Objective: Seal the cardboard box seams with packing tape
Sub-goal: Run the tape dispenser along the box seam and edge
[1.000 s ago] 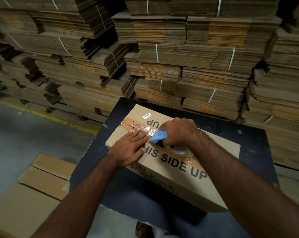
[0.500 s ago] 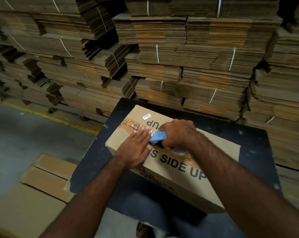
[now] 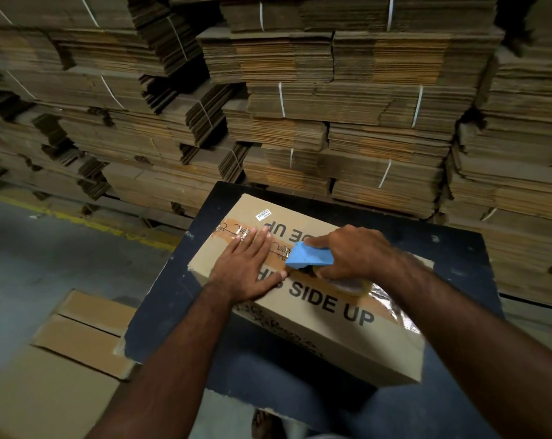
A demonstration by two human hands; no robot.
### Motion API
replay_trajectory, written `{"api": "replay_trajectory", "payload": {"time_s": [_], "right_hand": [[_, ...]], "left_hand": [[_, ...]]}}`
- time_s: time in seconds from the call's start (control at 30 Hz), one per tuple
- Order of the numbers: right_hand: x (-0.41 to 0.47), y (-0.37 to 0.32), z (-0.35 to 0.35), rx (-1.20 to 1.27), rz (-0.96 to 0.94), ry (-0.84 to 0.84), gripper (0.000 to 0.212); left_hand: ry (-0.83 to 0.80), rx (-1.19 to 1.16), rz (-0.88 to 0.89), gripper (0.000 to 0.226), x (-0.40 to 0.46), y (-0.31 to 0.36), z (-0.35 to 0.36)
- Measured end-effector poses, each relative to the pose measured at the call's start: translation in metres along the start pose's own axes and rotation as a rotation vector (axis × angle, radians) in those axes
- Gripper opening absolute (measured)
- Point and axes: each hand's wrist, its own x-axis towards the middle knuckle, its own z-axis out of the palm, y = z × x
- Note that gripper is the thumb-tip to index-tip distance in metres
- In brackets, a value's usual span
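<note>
A closed cardboard box [image 3: 341, 340] printed "THIS SIDE UP" lies on a dark table [image 3: 452, 248]. A strip of printed packing tape [image 3: 233, 231] runs along its top centre seam from the far left end. My right hand [image 3: 353, 251] grips a blue tape dispenser [image 3: 307, 256], pressed on the seam near the box's middle. My left hand [image 3: 247, 267] lies flat, fingers spread, on the taped seam just left of the dispenser. Shiny tape [image 3: 391, 299] shows on the seam behind my right wrist.
Tall bundles of strapped flat cardboard [image 3: 331, 106] fill the whole background close behind the table. Another brown box [image 3: 78, 340] sits on the floor at lower left. A yellow floor line [image 3: 87, 223] runs along the grey concrete at left.
My left hand has slid a little along the seam, staying flat on the tape. The right hand with the dispenser holds nearly the same spot on the seam.
</note>
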Motion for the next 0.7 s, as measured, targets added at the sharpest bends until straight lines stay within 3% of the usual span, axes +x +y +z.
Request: {"api": "replay_trajectory", "payload": {"time_s": [0.23,0.4,0.6,0.7], "right_hand": [[0.002,-0.006,0.001,-0.058,0.044,-0.027,0.067],[0.008,-0.004,0.001,-0.069,0.05,-0.047,0.069],[0.01,-0.006,0.001,-0.108,0.066,-0.065,0.067],[0.009,-0.005,0.0,-0.087,0.075,-0.067,0.064]], "left_hand": [[0.012,0.01,-0.024,0.09,-0.002,0.014,-0.001],[0.03,-0.009,0.198,0.083,-0.02,0.034,0.003],[-0.044,0.062,0.138,0.106,0.017,0.039,-0.006],[-0.038,0.034,0.157,0.106,0.016,0.043,-0.005]]}}
